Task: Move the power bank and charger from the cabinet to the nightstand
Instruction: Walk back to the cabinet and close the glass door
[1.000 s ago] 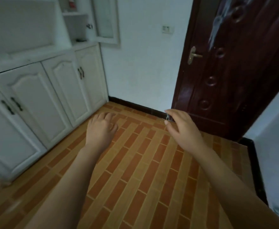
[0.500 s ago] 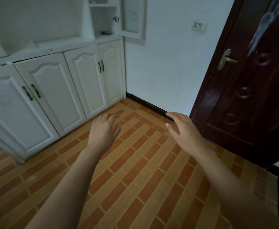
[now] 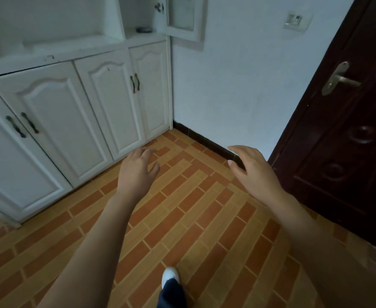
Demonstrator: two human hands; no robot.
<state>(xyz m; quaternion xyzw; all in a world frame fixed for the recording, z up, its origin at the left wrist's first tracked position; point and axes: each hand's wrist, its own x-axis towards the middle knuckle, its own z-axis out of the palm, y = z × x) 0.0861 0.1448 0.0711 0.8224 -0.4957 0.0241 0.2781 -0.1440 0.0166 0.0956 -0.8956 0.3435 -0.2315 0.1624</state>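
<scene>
A white cabinet (image 3: pixel 107 101) runs along the left wall, its lower doors shut. In its upper right compartment, behind an open glass door (image 3: pixel 182 18), a small dark object (image 3: pixel 144 29) lies on the shelf; I cannot tell what it is. My left hand (image 3: pixel 136 172) hovers over the floor in front of the cabinet, fingers apart and holding nothing. My right hand (image 3: pixel 251 170) is held out to the right of it, fingers spread, also holding nothing. No nightstand is in view.
A dark brown door (image 3: pixel 342 134) with a metal handle (image 3: pixel 336 78) stands at the right. A white wall with a switch plate (image 3: pixel 296 20) faces me. The floor is orange brick-pattern tile (image 3: pixel 193 218). My white shoe (image 3: pixel 170 276) shows at the bottom.
The view has swung left and closer to the cabinet, with the door sliding to the right. Both hands stay held out in front, holding nothing. A foot has come into view.
</scene>
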